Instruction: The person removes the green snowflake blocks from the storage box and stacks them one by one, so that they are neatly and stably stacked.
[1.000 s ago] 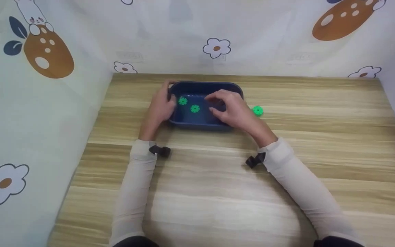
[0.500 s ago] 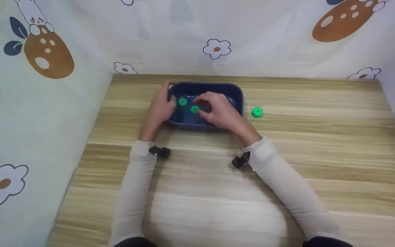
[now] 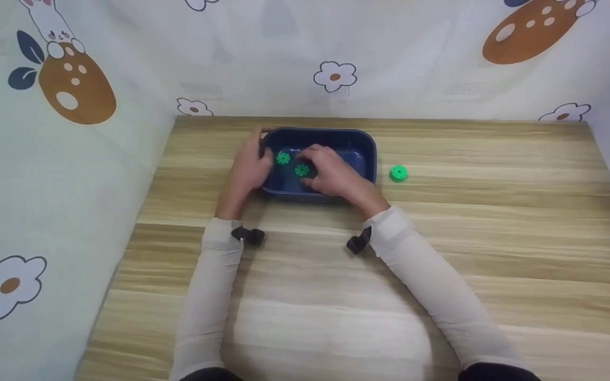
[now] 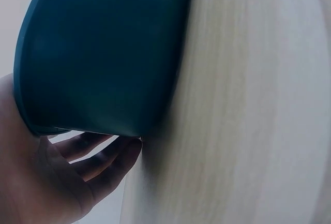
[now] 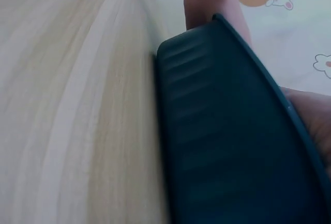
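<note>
A dark blue plastic box (image 3: 315, 194) with a raised rim stands on the table. My left hand (image 3: 249, 166) grips its left end, the thumb over the rim; in the left wrist view the fingers (image 4: 111, 169) lie against the outside of the end wall. Two flat green notched discs lie inside: one disc (image 3: 283, 158) by the left thumb, another disc (image 3: 302, 170) between the parted thumb and forefinger of my right hand (image 3: 331, 172). That hand reaches down into the box over its near side. The right wrist view shows mostly the outer side wall.
A small stack of green discs (image 3: 398, 173) sits on the wooden table (image 3: 495, 222) to the right of the box. A wall covering (image 3: 389, 58) with printed flowers rises behind the table's far edge, and others stand at both sides.
My right hand has moved left and down inside the box, from its right half to around the middle green disc. The left hand and the box stay put.
</note>
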{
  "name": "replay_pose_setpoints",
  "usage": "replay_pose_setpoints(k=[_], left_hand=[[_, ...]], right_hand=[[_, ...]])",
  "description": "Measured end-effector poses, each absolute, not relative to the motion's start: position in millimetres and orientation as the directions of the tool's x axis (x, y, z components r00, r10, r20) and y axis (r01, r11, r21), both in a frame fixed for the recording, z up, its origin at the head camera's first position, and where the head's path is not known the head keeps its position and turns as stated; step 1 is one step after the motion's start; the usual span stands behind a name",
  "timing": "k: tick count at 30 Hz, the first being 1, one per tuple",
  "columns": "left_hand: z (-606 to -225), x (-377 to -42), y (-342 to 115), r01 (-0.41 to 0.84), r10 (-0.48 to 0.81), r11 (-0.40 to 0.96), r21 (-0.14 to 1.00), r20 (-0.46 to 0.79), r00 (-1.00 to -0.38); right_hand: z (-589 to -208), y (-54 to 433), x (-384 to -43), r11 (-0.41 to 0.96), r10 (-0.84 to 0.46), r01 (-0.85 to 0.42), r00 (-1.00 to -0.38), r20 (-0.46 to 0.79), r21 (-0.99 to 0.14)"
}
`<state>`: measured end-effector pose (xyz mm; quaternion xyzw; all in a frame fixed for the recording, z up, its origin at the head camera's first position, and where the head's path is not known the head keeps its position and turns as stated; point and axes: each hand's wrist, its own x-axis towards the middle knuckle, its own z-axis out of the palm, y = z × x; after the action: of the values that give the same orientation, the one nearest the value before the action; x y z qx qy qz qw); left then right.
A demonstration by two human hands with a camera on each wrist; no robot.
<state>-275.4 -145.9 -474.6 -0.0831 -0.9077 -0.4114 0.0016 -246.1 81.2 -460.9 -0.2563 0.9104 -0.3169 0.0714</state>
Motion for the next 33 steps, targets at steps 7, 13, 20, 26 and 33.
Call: replay_pose_setpoints(k=[7,13,20,26,33], left_hand=[[-475,-275,-146,0.136,0.146,0.642,0.754,0.054,-0.988],[-476,-276,-147,0.133,0.142,0.632,0.764,0.055,-0.988],[-473,-276,-145,0.121,0.137,0.635,0.763,0.043,-0.990],[-474,-277,-145,0.128,0.146,0.639,0.759,0.044,-0.988],[-476,-278,-146,0.140,0.146,0.643,0.753,0.059,-0.988]], right_hand=[[-470,79,-254,0.707,-0.515,-0.413,-0.857,-0.017,-0.574],[-463,78,-250,0.735,-0.503,-0.421,-0.864,-0.011,-0.532],[-491,83,-269,0.701,-0.505,-0.409,-0.863,-0.001,-0.585],[-508,83,-275,0.699,-0.482,-0.390,-0.876,0.007,-0.600],[-478,84,-258,0.721,-0.464,-0.354,-0.885,-0.035,-0.596]])
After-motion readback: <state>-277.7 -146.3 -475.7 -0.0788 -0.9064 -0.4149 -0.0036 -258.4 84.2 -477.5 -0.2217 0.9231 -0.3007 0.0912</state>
